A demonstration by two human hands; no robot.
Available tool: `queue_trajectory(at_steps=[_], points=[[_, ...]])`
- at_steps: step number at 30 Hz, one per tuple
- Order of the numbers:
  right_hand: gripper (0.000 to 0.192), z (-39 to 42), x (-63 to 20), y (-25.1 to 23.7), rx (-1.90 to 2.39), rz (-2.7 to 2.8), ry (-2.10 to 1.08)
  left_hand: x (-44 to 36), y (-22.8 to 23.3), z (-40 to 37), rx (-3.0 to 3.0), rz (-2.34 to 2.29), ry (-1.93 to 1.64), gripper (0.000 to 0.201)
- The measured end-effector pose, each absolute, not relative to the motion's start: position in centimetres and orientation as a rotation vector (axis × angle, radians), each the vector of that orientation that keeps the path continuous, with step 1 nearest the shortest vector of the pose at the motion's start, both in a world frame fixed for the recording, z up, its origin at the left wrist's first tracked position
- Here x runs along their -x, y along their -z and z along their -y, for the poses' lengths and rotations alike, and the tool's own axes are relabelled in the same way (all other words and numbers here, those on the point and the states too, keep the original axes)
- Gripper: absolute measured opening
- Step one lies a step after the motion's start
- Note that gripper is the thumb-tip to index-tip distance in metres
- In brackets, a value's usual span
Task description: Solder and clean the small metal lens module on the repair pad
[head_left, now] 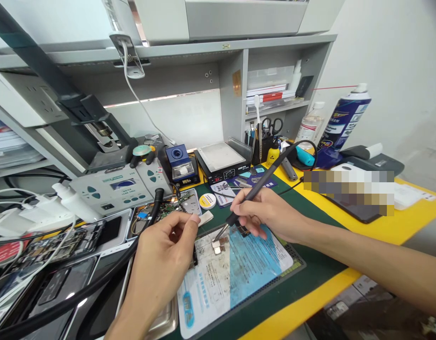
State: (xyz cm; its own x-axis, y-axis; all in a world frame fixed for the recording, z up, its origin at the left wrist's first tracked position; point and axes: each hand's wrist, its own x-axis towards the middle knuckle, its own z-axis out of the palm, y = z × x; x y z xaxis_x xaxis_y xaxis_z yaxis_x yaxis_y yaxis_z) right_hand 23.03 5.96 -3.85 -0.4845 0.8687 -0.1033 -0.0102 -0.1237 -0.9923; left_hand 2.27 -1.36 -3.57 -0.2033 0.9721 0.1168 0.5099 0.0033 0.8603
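Note:
My right hand (255, 210) grips a soldering iron (255, 191) with a long black handle, its tip slanting down to the left. That tip meets or hovers just over a small silvery metal part (218, 245) lying on a stained white and blue work sheet (239, 278). To the left, my left hand (168, 250) is closed, thumb and forefinger pinched together; whatever sits between them is too small or hidden to name. A pale folded scrap (206, 217) shows just behind those fingertips. Partly under my right hand is a dark small part (243, 230).
Phone parts and circuit boards (168, 208) crowd the left, crossed by a thick black hose (108, 274). Behind stand a blue soldering station (182, 163), a flat heating plate (223, 160) and a round tin (207, 201). A spray can (345, 118) stands at the right back.

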Motion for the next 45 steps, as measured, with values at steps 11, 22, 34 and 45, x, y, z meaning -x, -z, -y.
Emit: queue_trajectory(at_steps=[11, 22, 34, 45], points=[[0.005, -6.04, -23.01, 3.81, 0.99, 1.478, -1.681, -2.26, 3.57, 1.28, -1.531, -1.748, -1.142, 0.037], [0.006, -6.15, -23.08, 4.0, 0.979, 1.481, -1.685, -2.33, 3.39, 1.53, -1.572, -1.771, -1.153, 0.035], [0.01, -5.88, -23.06, 3.86, 1.013, 1.501, -1.65, -2.44, 3.44, 1.4, -1.641, -1.815, -1.179, 0.035], [0.01, -5.81, -23.02, 3.99, 1.028, 1.508, -1.645, -2.52, 3.26, 1.58, -1.664, -1.817, -1.15, 0.035]])
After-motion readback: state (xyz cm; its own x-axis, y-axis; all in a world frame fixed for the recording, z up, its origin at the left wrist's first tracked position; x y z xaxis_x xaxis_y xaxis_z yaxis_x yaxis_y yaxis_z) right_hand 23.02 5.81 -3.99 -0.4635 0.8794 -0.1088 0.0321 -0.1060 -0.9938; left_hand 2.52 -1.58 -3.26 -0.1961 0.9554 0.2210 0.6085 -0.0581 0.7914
